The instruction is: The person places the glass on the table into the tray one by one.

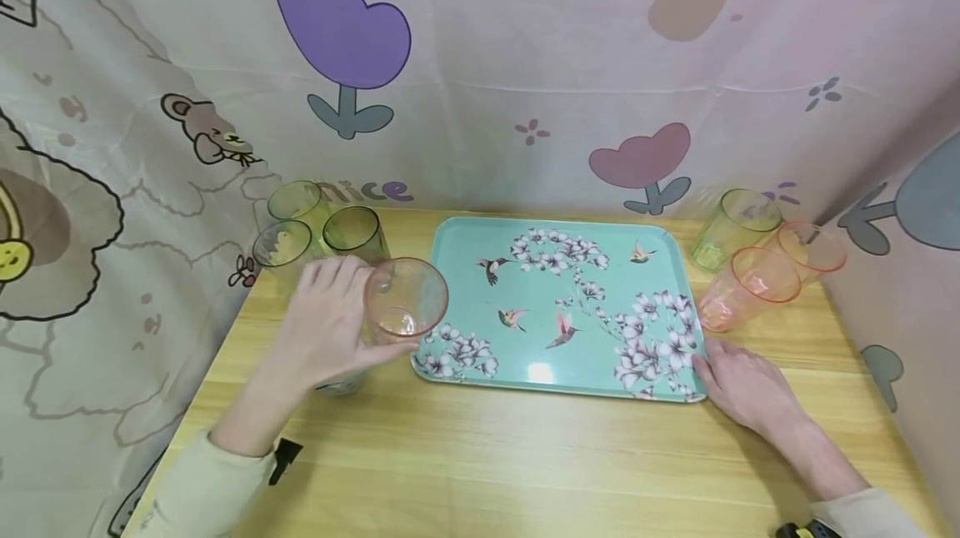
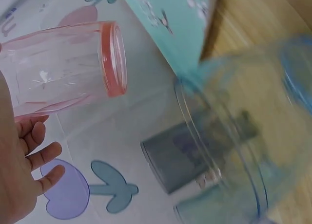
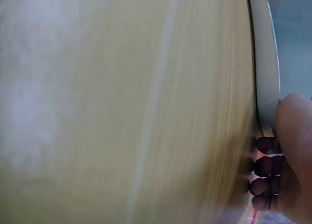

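Note:
My left hand [image 1: 330,317] holds a clear pink tumbler [image 1: 408,304] at the left end of a turquoise tray [image 1: 525,371]. In the left wrist view, the pink tumbler [image 2: 68,68] lies against the palm, with several fingertips showing beside it. A blue-tinted tumbler [image 2: 234,136] is close by; the hand mostly hides it in the head view. At the tray's front right corner is my right hand [image 1: 750,388]. The right wrist view shows its thumb on the tray's rim [image 3: 267,63] and its fingers curled at the outer side.
Behind my left hand stand two green tumblers [image 1: 296,203] [image 1: 285,246] and a dark tumbler [image 1: 354,233]. Right of the tray are a green tumbler [image 1: 738,225] and two pink tumblers [image 1: 757,284] [image 1: 813,250]. Patterned cloth [image 1: 487,62] hangs behind the wooden table [image 1: 487,463].

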A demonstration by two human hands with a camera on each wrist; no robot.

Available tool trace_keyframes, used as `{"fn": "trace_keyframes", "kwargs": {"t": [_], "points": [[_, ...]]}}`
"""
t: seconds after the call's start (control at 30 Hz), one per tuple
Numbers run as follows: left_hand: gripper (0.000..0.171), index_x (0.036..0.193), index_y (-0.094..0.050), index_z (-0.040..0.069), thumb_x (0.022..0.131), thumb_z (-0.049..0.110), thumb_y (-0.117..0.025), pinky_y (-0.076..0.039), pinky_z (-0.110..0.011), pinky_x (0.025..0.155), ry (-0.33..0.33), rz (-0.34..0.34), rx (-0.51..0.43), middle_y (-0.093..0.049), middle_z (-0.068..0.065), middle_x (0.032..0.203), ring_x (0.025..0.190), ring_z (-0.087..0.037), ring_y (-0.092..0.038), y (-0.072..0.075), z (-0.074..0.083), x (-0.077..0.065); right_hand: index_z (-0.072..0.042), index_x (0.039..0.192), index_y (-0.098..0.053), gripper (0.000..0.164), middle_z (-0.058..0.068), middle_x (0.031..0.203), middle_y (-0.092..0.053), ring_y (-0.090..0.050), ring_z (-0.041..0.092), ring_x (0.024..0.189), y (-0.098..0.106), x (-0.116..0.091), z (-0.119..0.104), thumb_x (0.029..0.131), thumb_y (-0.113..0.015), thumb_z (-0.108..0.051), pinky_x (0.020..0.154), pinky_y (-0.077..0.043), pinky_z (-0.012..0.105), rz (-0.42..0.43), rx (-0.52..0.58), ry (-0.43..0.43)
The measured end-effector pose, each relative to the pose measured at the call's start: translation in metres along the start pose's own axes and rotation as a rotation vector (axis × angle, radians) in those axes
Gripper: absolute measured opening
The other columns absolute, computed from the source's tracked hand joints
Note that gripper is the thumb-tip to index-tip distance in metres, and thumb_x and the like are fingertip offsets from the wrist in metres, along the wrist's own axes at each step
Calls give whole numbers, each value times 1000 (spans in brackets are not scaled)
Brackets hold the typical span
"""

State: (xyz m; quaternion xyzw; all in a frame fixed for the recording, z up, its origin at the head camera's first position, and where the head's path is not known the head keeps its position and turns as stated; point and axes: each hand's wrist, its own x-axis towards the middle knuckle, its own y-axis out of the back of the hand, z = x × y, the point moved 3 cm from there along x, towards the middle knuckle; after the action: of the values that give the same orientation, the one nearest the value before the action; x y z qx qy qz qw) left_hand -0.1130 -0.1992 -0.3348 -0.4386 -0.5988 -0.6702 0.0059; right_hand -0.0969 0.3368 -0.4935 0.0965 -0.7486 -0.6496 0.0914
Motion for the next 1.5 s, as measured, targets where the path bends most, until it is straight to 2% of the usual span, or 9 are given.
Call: {"fn": "trace_keyframes", "kwargs": {"t": [0.3,0.57,0.7,0.87,0.97,1.1,1.2,1.33,1.5], "points": [[105,103,-63,-1,89,95,-23,-47,-50,84,1,45,-98,-62,-16,96,94,-36,-57,-25,24,16,-8,89,-54,23,8,75,-60,-69,37,74,-1,1,1,105,-58,-24,63,-51,53,6,2,6],[110,111,-63,1,86,98,-16,-49,-50,90,20,-61,-126,-66,-15,105,100,-33,-58,-51,43,21,-8,90,-54,23,8,76,-61,-69,37,74,0,0,1,105,-58,-24,63,-51,53,7,9,1],[100,113,-63,3,81,96,-44,-51,-48,96,12,-117,-143,-66,-13,107,104,-31,-59,-66,51,21,-8,90,-55,23,9,78,-62,-70,39,76,0,0,1,105,-58,-24,64,-52,54,3,12,-3],[95,117,-62,4,64,81,-80,-51,-46,99,22,-158,-187,-65,-10,111,107,-28,-59,-87,63,21,-8,89,-54,24,8,76,-61,-69,37,73,0,-1,1,105,-58,-24,63,-50,53,-2,13,-9],[93,118,-61,4,64,77,-83,-51,-44,95,36,-157,-243,-65,-10,110,106,-27,-58,-99,69,22,-7,90,-55,24,10,77,-61,-69,39,74,-1,-1,1,106,-57,-25,63,-50,54,-10,16,-16],[91,117,-61,4,77,85,-65,-51,-44,91,33,-128,-311,-64,-9,108,102,-26,-58,-112,76,24,-6,89,-55,25,10,77,-61,-69,41,74,-2,-1,2,106,-56,-24,62,-50,54,-13,14,-20],[89,117,-61,5,78,85,-64,-51,-43,91,34,-125,-331,-64,-8,108,102,-25,-57,-121,82,25,-7,88,-54,24,9,76,-60,-69,40,74,-2,-1,1,106,-56,-24,62,-50,53,-10,12,-17],[87,117,-61,6,66,73,-82,-51,-43,91,42,-132,-334,-63,-7,108,104,-24,-57,-131,90,28,-7,88,-54,24,9,76,-60,-69,40,74,-2,-1,1,106,-56,-24,62,-50,54,-8,11,-16],[86,114,-60,7,64,73,-85,-51,-41,91,44,-125,-339,-61,-5,106,101,-23,-56,-143,100,34,-7,89,-54,24,8,75,-59,-68,39,73,-1,0,0,106,-56,-24,62,-50,54,-8,7,-13]]}}
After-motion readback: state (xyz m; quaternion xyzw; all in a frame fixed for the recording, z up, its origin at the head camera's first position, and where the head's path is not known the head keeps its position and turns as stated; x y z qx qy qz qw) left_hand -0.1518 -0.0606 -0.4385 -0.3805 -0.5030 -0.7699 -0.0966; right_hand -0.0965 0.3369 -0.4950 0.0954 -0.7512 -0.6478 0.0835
